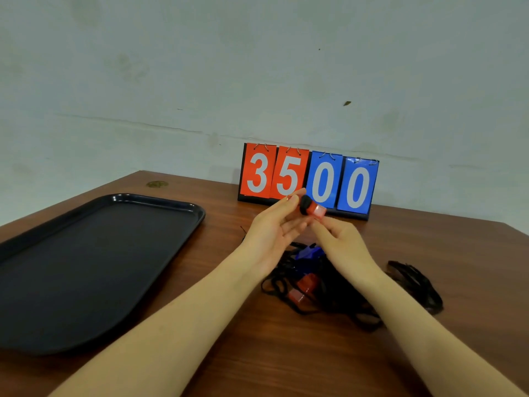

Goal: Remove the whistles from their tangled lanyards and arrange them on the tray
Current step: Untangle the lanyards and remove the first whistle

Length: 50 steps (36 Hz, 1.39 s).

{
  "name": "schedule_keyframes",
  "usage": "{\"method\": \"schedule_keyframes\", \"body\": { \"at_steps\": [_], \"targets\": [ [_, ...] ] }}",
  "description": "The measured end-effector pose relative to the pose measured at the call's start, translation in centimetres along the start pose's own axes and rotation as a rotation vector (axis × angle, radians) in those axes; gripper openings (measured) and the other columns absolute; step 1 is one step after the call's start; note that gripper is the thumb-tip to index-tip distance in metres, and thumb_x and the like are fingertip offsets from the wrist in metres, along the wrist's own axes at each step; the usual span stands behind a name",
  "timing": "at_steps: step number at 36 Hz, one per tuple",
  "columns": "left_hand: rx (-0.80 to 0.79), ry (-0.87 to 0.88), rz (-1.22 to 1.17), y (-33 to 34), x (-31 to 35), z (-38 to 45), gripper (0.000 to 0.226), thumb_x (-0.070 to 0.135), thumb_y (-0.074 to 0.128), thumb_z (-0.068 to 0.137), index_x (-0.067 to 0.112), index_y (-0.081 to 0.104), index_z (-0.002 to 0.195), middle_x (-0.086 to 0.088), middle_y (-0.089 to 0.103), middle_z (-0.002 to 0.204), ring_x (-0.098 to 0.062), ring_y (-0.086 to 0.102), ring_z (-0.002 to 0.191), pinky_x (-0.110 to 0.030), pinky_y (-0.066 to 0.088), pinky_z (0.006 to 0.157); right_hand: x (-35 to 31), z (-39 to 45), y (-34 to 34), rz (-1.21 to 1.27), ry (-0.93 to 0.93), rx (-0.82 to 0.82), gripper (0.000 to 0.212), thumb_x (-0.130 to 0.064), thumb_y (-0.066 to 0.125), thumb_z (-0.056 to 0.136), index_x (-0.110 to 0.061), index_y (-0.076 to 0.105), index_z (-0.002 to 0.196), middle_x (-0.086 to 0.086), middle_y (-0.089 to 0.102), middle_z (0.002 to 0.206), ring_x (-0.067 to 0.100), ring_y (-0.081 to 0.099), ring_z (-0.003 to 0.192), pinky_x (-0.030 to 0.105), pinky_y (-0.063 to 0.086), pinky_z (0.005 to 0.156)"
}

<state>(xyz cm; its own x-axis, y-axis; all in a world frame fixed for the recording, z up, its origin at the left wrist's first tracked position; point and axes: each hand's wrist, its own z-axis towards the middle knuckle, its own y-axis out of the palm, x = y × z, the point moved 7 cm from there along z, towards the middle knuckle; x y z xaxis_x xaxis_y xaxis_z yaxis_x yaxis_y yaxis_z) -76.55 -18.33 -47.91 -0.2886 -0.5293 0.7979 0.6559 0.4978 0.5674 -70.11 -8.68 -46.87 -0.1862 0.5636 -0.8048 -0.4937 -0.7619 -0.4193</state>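
Whistles have not reached the tray [57, 267], which lies bare at nine o'clock on the worktop [257, 353]. The tangled lanyards [329, 290] at five o'clock hold a blue whistle [310, 252] and a red whistle [305, 285]. Above them, left hand [274, 224] and right hand [340, 239] pinch another red whistle [315, 210], fingers [292, 199] pressed on it; so, I judge, little is done.

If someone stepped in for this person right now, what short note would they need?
Left hand and right hand: both grip one red whistle, raised over the table.
Tangled lanyards lie below, with a blue whistle and another red whistle still in them. A separate lanyard lies to the right.
Tray holds nothing yet.
Left: place this whistle, free the rest.
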Motion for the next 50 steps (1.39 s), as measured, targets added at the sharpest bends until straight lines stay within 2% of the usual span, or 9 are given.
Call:
{"method": "schedule_keyframes", "body": {
  "at_steps": [11,16,21,26,29,34,39,44,50],
  "targets": [
    [0.149,0.005,0.222,-1.7,-0.2,0.4,0.023,0.025,0.056,0.097,0.024,0.068,0.117,0.005,0.068,0.084,-0.004,0.054,0.067,-0.021,0.046,0.070,-0.1,-0.3,1.7,-0.578,-0.175,-0.095,0.020,-0.027,0.043,0.101,-0.022,0.062,0.100,-0.006,0.065,0.083,0.008,0.058,0.075,0.031,0.049,0.071],
    [0.146,0.062,0.350,-2.1,0.2,0.6,0.026,0.026,0.056,0.097,0.027,0.065,0.121,0.000,0.074,0.105,-0.014,0.068,0.099,-0.030,0.053,0.089,-1.0,-0.6,1.9,-0.641,-0.237,-0.093,0.022,-0.030,0.042,0.101,-0.022,0.063,0.101,-0.006,0.066,0.086,0.007,0.058,0.077,0.027,0.049,0.071],
    [0.182,0.087,0.354,-2.7,0.5,0.7,0.023,0.025,0.057,0.096,0.025,0.067,0.117,-0.005,0.071,0.113,-0.020,0.066,0.108,-0.033,0.053,0.095,-2.1,-0.4,0.3,-0.481,-0.206,0.034,0.021,-0.028,0.046,0.100,-0.025,0.067,0.099,-0.014,0.065,0.085,-0.001,0.058,0.079,0.016,0.044,0.069],
    [0.194,0.117,0.399,-2.5,0.7,0.9,0.028,0.021,0.057,0.096,0.019,0.066,0.123,-0.001,0.069,0.117,-0.015,0.064,0.111,-0.032,0.053,0.095,-2.2,-0.3,-1.7,-0.274,-0.141,0.159,0.021,-0.025,0.050,0.099,-0.029,0.066,0.087,-0.028,0.059,0.064,-0.014,0.052,0.072,0.006,0.036,0.061],
    [0.177,0.151,0.478,-2.1,0.7,0.8,0.026,0.020,0.057,0.096,0.020,0.067,0.120,0.001,0.071,0.112,-0.010,0.067,0.103,-0.027,0.055,0.090,-2.4,-0.2,-1.9,-0.238,-0.133,0.146,0.025,-0.025,0.050,0.098,-0.034,0.063,0.079,-0.021,0.063,0.078,-0.011,0.053,0.084,0.013,0.040,0.068],
    [0.171,0.208,0.671,-1.5,1.2,0.8,0.025,0.019,0.059,0.095,0.023,0.068,0.119,0.007,0.068,0.111,-0.004,0.066,0.099,-0.017,0.054,0.081,-1.9,0.2,-2.5,-0.198,-0.086,0.128,0.026,-0.024,0.050,0.098,-0.023,0.069,0.081,-0.015,0.063,0.076,-0.012,0.053,0.075,0.005,0.037,0.063],
    [0.169,0.224,0.794,-1.4,1.3,0.9,0.026,0.019,0.059,0.095,0.022,0.068,0.119,0.003,0.069,0.115,-0.007,0.066,0.101,-0.023,0.054,0.089,-1.0,0.4,-2.6,-0.175,-0.044,0.123,0.027,-0.023,0.050,0.098,-0.020,0.070,0.081,-0.014,0.063,0.074,-0.013,0.053,0.071,0.000,0.036,0.062],
    [0.096,0.129,0.740,-1.0,0.7,0.9,0.024,0.021,0.060,0.095,0.024,0.069,0.117,0.006,0.072,0.110,-0.008,0.067,0.102,-0.026,0.054,0.092,0.2,0.8,-3.2,-0.133,0.032,0.162,0.026,-0.026,0.051,0.098,-0.017,0.070,0.084,-0.013,0.062,0.074,-0.001,0.053,0.073,0.014,0.036,0.062],
    [-0.025,0.012,0.480,0.3,-0.2,0.6,0.022,0.015,0.059,0.095,0.018,0.070,0.113,-0.002,0.073,0.109,-0.012,0.069,0.101,-0.030,0.054,0.093,1.0,1.2,-4.2,0.038,0.095,0.155,0.024,-0.026,0.056,0.095,-0.009,0.069,0.085,-0.017,0.051,0.044,-0.004,0.049,0.044,0.010,0.033,0.045]
  ]
}}
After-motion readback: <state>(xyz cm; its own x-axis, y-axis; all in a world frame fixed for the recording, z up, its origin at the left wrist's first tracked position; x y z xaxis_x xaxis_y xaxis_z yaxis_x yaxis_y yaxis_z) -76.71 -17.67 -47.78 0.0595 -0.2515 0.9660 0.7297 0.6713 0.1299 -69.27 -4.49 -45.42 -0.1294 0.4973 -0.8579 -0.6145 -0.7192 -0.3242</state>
